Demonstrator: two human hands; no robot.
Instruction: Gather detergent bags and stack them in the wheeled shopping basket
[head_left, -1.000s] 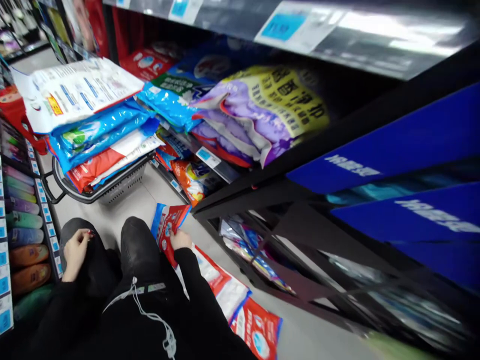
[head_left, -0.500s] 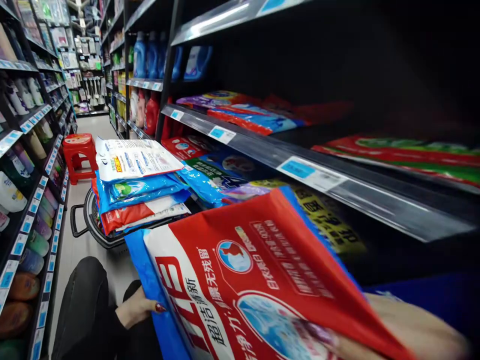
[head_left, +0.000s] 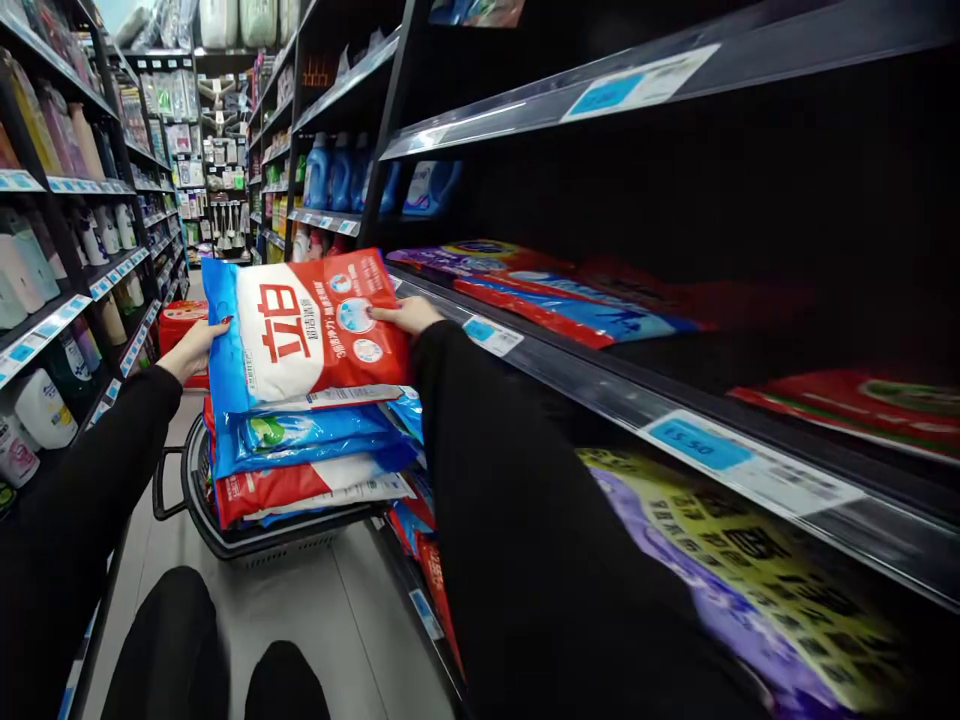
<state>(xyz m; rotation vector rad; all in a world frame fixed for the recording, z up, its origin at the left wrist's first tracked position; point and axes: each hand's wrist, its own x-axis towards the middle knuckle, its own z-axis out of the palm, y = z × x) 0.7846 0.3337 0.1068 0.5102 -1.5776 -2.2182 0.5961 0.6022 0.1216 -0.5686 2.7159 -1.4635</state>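
Detergent bag (head_left: 304, 325) red-and-white, gripped at its edges by my left hand (head_left: 196, 345) and right hand (head_left: 405, 315) — above the bags stacked in the black basket (head_left: 225, 535), shelf edge (head_left: 570, 375) just right, open aisle floor (head_left: 352, 610) beneath.

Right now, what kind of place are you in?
Most likely a supermarket aisle for cleaning goods: long shelves with blue price tags, rows of detergent bottles, and a shopping basket stacked with bags.
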